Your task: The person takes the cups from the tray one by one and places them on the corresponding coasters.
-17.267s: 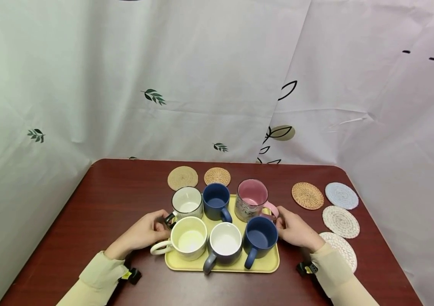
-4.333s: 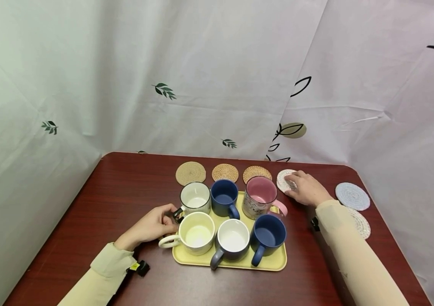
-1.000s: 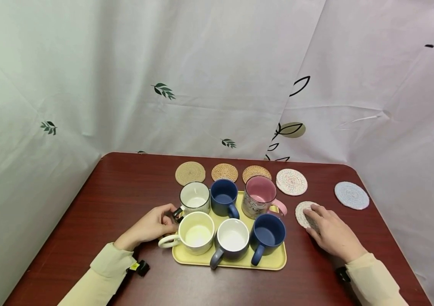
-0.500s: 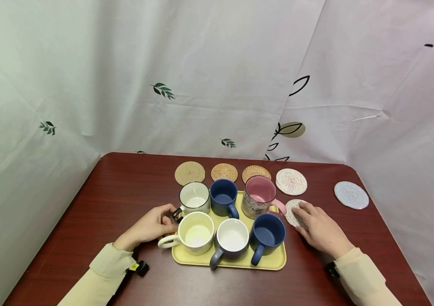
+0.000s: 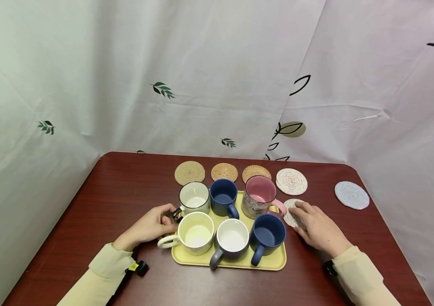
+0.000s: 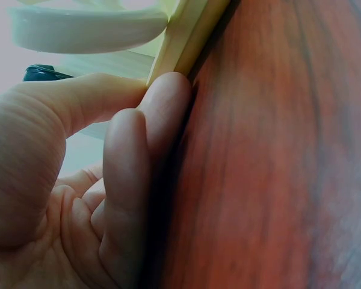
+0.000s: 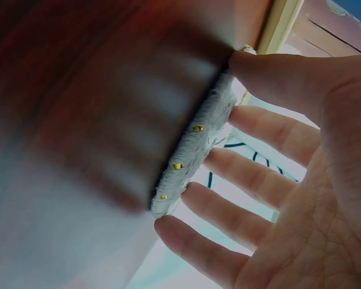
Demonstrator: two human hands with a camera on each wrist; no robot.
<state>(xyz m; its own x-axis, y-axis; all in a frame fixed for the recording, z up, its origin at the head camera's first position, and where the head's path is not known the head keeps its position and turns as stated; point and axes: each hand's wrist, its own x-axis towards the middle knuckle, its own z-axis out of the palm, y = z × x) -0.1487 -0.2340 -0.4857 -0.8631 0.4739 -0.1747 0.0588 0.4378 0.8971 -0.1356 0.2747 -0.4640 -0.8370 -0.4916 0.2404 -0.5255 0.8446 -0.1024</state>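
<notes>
A yellow tray point(image 5: 243, 260) carries several mugs. My left hand point(image 5: 149, 227) pinches the tray's left edge between thumb and index finger, beside the handle of the cream mug point(image 5: 195, 233); the left wrist view shows the thumb point(image 6: 102, 99) against the rim. My right hand point(image 5: 322, 229) lies with fingers fairly straight on a white woven coaster point(image 5: 292, 217) just right of the tray, close to the handle of the pink mug point(image 5: 260, 195). In the right wrist view, the spread fingertips touch the coaster point(image 7: 195, 147) from above, and the thumb meets its edge.
Along the back of the dark red table point(image 5: 136, 178) runs a row of coasters: beige point(image 5: 189, 173), two tan ones and a white speckled one point(image 5: 291, 182). A light blue coaster point(image 5: 351, 195) lies at far right. Pale curtains point(image 5: 201, 76) hang close around the table.
Over the last second my right hand slid the white coaster left, up beside the tray. Earlier it placed the speckled coaster at the back. My left hand stays on the tray.
</notes>
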